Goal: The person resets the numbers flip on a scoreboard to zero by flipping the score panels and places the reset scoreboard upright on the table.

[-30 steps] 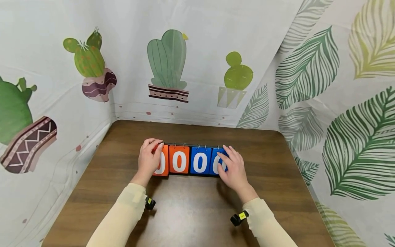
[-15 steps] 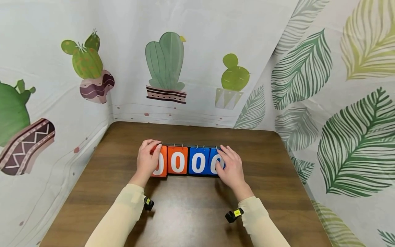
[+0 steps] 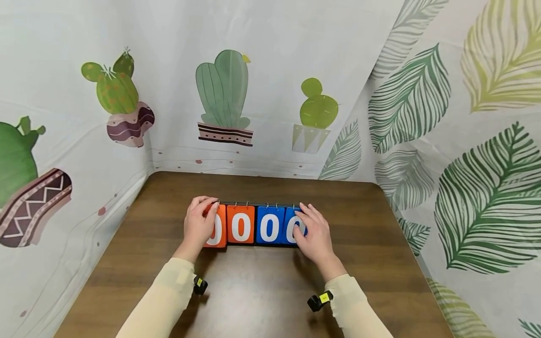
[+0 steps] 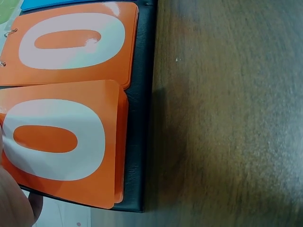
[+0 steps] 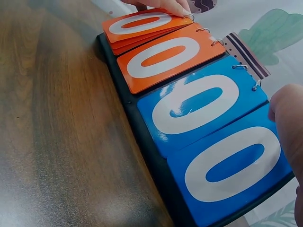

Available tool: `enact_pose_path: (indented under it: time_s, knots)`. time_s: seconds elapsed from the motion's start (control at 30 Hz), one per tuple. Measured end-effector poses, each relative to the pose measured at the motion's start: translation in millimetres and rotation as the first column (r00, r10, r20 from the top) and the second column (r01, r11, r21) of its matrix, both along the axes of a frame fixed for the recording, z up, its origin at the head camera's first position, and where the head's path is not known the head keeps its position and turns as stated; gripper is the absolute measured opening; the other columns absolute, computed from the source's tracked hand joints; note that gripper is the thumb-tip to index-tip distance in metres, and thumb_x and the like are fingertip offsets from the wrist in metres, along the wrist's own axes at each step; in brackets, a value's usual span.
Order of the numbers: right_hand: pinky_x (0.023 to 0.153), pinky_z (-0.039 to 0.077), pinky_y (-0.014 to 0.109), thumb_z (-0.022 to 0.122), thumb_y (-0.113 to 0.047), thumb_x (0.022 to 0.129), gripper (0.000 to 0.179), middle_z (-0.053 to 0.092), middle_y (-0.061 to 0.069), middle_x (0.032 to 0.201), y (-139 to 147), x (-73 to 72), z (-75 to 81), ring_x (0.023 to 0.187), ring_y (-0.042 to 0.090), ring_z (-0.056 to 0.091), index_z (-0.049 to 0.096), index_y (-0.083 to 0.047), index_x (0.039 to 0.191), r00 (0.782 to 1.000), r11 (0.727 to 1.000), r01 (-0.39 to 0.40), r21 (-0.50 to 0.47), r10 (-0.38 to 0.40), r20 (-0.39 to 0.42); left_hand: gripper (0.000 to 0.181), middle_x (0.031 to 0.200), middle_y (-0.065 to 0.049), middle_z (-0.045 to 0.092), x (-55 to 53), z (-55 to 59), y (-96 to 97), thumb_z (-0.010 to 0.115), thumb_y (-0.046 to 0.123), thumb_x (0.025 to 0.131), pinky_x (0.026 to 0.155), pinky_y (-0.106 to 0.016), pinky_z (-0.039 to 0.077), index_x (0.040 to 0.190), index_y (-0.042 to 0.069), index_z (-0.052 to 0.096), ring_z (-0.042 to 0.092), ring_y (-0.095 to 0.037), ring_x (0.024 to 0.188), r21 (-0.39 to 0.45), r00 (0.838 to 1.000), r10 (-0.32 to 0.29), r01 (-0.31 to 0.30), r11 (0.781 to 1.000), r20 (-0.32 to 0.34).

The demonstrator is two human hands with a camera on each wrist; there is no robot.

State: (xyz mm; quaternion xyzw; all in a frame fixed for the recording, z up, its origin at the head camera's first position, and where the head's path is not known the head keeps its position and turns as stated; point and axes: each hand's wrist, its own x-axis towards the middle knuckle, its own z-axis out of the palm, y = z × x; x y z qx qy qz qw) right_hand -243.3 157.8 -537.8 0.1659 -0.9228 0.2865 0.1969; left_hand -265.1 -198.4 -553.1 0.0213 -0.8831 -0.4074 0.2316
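Observation:
A flip scoreboard (image 3: 255, 225) with a black backing stands on the table, its ringed cards all showing white zeros. Two cards are orange and two are blue. My left hand (image 3: 198, 224) grips the left end, thumb in front over the outer orange card (image 4: 57, 142) and a fingertip showing past the board's edge. That card's stack sits slightly fanned out from the backing. At the right end my right hand (image 3: 314, 233) holds the board, thumb across the outer blue card (image 5: 232, 165) and fingers at the top edge. Its fingertips behind the board are hidden.
The brown wooden table (image 3: 262, 291) extends around the scoreboard. White cloth with cactus and leaf prints (image 3: 274, 61) hangs behind and at both sides. A small black camera sits on each wrist, the left (image 3: 200, 285) and the right (image 3: 319, 300).
The head view has shifted slightly, so everything sits a little lower and further left. Both hands stay at the scoreboard's ends, and the cards still show zeros.

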Motion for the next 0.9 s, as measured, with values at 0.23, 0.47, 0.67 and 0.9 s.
enact_pose_path:
  time_s: [0.23,0.47,0.67,0.9]
  knots:
    - [0.112,0.038,0.07,0.066,-0.026,0.094,0.036,0.055,0.002,0.155,1,-0.2,-1.3,0.149,0.029,0.044,0.073,-0.016,0.128,1.0,1.0,-0.013,-0.008,0.014,0.007,0.032,0.131,-0.005,0.06,0.1,0.2,0.5,0.059,0.039,0.103,0.099,-0.063,0.042,0.126,0.021,0.073,0.056,-0.032,0.12,-0.017,1.0,0.002,-0.002,1.0,0.021]
    - [0.109,0.039,0.073,0.068,-0.023,0.094,0.032,0.053,0.004,0.156,3,-4.9,0.5,0.149,0.033,0.043,0.075,-0.015,0.124,0.999,0.999,-0.054,-0.004,0.054,-0.01,0.036,0.132,-0.007,0.058,-5.4,1.3,-1.3,0.056,0.041,0.105,0.099,-0.062,0.045,0.129,0.019,0.071,0.055,-0.033,0.121,-0.034,1.0,-0.012,0.013,0.999,0.028]
    - [0.109,0.038,0.072,0.068,-0.027,0.095,0.033,0.055,0.005,0.155,8,-10.3,12.7,0.148,0.034,0.044,0.074,-0.016,0.126,0.994,0.993,-0.107,0.05,0.107,0.018,0.042,0.136,-0.009,0.057,-7.1,10.8,-14.3,0.055,0.045,0.104,0.102,-0.061,0.047,0.134,0.018,0.069,0.055,-0.035,0.125,-0.062,0.993,-0.091,0.096,0.994,0.077]
    - [0.114,0.037,0.068,0.065,-0.029,0.099,0.032,0.071,0.005,0.134,26,-30.1,50.8,0.129,0.03,0.063,0.073,-0.017,0.127,0.971,0.978,-0.205,0.05,0.196,0.134,0.047,0.136,-0.014,0.06,-13.1,28.8,-45.2,0.055,0.041,0.105,0.095,-0.054,0.05,0.144,0.015,0.061,0.06,-0.033,0.114,-0.103,0.959,-0.259,0.271,0.957,0.115]
